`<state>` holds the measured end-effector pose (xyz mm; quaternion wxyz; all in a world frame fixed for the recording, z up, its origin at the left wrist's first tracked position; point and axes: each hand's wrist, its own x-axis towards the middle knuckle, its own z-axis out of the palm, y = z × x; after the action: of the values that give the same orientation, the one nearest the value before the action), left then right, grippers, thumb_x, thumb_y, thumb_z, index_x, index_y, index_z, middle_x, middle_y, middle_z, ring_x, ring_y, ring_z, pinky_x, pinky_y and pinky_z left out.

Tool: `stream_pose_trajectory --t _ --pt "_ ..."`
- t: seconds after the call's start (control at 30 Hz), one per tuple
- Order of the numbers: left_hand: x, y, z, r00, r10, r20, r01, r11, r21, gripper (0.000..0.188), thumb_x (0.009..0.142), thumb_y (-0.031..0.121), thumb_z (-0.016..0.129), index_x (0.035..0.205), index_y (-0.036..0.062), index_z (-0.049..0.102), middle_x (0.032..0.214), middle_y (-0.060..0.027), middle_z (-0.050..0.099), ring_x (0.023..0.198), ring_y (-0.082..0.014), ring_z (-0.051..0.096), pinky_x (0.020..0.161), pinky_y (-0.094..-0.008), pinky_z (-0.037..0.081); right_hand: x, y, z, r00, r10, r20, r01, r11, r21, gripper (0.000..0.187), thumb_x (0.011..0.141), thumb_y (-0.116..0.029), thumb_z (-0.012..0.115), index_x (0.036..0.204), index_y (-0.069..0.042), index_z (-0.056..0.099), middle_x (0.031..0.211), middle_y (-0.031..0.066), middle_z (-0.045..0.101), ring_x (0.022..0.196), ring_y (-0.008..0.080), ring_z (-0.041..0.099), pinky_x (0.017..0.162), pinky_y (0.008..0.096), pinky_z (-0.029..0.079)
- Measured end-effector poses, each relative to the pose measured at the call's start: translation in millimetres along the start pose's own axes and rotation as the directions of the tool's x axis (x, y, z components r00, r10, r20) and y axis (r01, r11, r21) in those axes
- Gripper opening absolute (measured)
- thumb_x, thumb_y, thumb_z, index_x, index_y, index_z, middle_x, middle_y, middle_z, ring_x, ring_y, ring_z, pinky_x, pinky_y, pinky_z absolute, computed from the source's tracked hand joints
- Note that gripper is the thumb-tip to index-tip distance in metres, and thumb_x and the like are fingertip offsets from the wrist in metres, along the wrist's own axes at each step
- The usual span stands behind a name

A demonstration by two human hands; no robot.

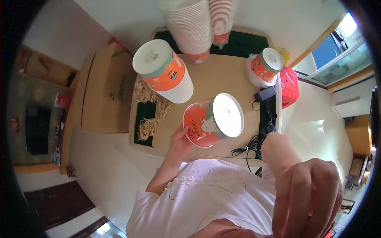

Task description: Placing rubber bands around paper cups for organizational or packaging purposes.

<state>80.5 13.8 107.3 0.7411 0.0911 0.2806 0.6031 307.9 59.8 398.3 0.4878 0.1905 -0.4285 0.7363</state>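
My left hand (180, 139) grips the side of a paper bucket (200, 126), orange and grey-green with a white ghost figure. The bucket is tilted over the table, its white round end (229, 115) facing up and to the right. Close to the camera at the lower right, my right hand (307, 194) is raised with its fingers bent together. The fingertips are hidden, so whatever they may hold cannot be made out. Behind the held bucket stands a column of similar buckets (168, 75), orange over white, upside down.
Two tall stacks of nested cups (188, 29) (221, 20) rise at the table's back edge. A smaller orange cup (266, 65) sits at the right near a black adapter (265, 94) and coiled cables (250, 147). Tan shredded paper (152, 115) lies left, beside a cardboard box (105, 91). A red stool (289, 85) stands right.
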Motion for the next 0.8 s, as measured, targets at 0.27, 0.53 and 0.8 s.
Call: stream_pose_trajectory --t 0.27,0.53,0.8 --pt "34 20 -4 0.978 -0.170 0.117 0.181 0.979 -0.093 0.049 0.088 0.006 0.057 0.134 0.0004 0.041 0.133 -0.0125 0.051 0.120 -0.0248 0.052 0.101 -0.0402 0.043 20 37 19 0.975 -0.128 -0.183 0.086 0.971 -0.224 0.015 0.076 0.000 0.073 0.066 -0.007 0.065 0.086 0.0055 0.063 0.074 0.0183 0.061 0.065 0.0232 0.052" --pt "22 53 19 0.959 -0.277 0.060 0.268 0.956 0.118 0.053 0.080 -0.003 0.056 0.132 0.0005 0.044 0.131 -0.0153 0.052 0.118 -0.0277 0.053 0.101 -0.0431 0.044 40 29 29 1.000 0.011 0.018 -0.005 0.960 -0.278 0.014 0.078 -0.002 0.071 0.067 -0.008 0.066 0.091 0.0040 0.064 0.085 0.0176 0.061 0.069 0.0229 0.051" --pt "-35 79 22 0.971 -0.239 -0.017 0.235 0.937 0.260 0.044 0.081 -0.002 0.058 0.125 0.0001 0.049 0.124 -0.0152 0.057 0.112 -0.0243 0.058 0.098 -0.0384 0.046 11 27 67 0.993 -0.054 -0.101 0.024 0.959 -0.282 0.022 0.075 -0.002 0.073 0.061 -0.007 0.057 0.090 0.0059 0.062 0.083 0.0186 0.060 0.065 0.0231 0.050"
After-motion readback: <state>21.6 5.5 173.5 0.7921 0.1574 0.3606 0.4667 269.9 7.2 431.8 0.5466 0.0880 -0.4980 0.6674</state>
